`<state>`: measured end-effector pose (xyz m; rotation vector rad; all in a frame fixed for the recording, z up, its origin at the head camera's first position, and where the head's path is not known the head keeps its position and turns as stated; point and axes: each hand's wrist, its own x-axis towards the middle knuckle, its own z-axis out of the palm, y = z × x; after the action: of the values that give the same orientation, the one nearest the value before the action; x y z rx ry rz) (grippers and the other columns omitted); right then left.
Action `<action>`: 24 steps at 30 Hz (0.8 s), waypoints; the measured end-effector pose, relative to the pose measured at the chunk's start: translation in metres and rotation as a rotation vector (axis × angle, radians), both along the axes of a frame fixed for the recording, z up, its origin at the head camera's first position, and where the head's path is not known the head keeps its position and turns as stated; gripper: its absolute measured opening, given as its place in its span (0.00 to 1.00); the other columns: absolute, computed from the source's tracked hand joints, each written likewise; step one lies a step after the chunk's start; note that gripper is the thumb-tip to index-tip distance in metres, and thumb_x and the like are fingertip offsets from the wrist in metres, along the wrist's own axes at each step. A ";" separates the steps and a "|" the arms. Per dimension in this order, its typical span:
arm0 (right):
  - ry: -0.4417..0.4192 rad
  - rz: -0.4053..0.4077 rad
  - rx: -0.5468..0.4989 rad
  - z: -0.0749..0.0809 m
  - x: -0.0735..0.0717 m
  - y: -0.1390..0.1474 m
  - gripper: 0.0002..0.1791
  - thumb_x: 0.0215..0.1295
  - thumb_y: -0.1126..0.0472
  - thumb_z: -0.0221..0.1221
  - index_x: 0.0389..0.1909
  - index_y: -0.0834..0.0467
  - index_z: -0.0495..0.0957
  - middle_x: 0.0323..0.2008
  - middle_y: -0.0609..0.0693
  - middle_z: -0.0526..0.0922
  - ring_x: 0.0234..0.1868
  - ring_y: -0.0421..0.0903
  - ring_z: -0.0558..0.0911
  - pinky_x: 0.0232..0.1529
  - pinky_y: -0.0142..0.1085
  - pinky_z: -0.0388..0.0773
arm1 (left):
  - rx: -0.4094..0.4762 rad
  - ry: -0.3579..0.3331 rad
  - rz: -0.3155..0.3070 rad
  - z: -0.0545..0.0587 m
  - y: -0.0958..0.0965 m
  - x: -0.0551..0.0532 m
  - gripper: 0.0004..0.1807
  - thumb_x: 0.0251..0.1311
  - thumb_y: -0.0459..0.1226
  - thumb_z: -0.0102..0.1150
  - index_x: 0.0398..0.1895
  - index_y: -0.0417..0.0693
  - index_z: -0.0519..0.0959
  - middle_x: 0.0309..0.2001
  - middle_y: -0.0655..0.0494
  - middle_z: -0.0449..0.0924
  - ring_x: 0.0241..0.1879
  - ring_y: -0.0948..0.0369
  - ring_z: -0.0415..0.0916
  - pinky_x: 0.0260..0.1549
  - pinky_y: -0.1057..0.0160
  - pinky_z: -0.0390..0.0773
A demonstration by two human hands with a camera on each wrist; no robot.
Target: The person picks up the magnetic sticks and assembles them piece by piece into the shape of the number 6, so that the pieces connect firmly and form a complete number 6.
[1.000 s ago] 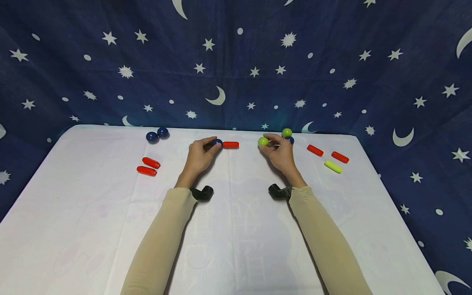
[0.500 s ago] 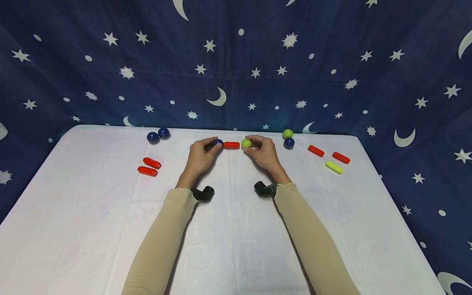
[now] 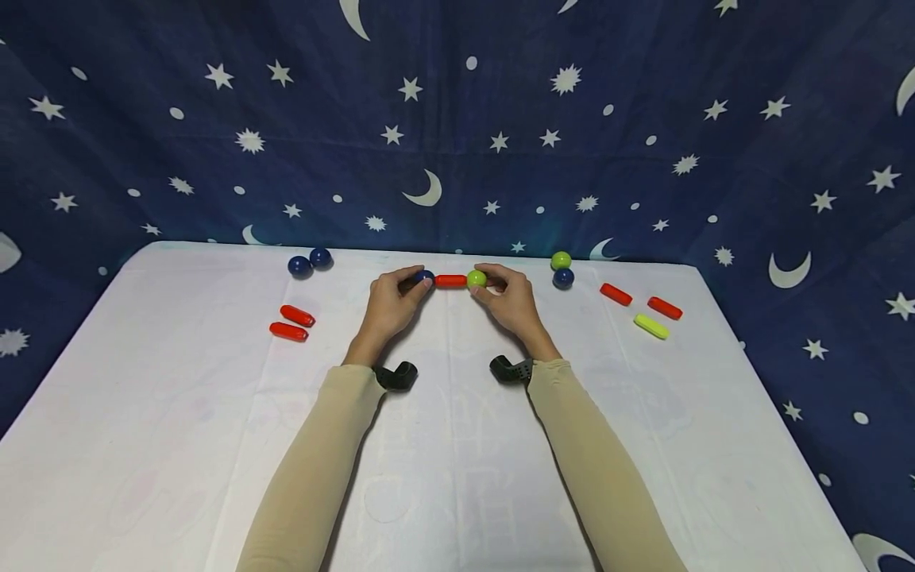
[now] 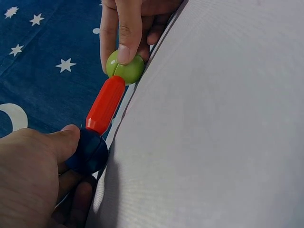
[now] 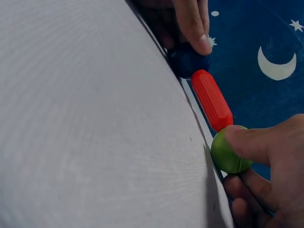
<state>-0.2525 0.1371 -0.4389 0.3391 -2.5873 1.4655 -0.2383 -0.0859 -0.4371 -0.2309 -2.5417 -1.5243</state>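
Note:
Near the table's far edge, my left hand (image 3: 391, 303) pinches a dark blue ball (image 4: 90, 153) between thumb and fingers. One end of a red rod (image 3: 450, 281) meets this ball. At the rod's other end is a green ball (image 5: 229, 151), which my right hand (image 3: 511, 300) pinches with its thumb on the near side. Ball, rod and ball form one straight line between the two hands. Both wrist views show the rod's ends touching the balls.
Two blue balls (image 3: 300, 267) and two red rods (image 3: 289, 331) lie left on the white table (image 3: 457, 477). To the right are another green ball (image 3: 561, 260), a blue ball (image 3: 563, 278), two more red rods (image 3: 665, 308) and a yellow-green rod (image 3: 651, 326). A starry curtain (image 3: 329, 119) hangs behind.
My right hand has moved left with the green ball, away from the ball pair at right, until the ball met the red rod's free end. The left hand has stayed in place.

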 end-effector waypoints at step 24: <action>0.049 -0.044 0.020 -0.003 0.001 -0.003 0.22 0.63 0.64 0.70 0.57 0.63 0.81 0.48 0.57 0.85 0.47 0.52 0.81 0.49 0.43 0.72 | -0.051 -0.009 0.026 0.003 0.004 0.002 0.24 0.72 0.36 0.58 0.68 0.35 0.73 0.60 0.36 0.78 0.58 0.47 0.77 0.60 0.52 0.73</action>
<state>-0.2519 0.1338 -0.4417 0.3138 -2.5559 1.4003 -0.2360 -0.0817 -0.4338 -0.1975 -2.5819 -1.4564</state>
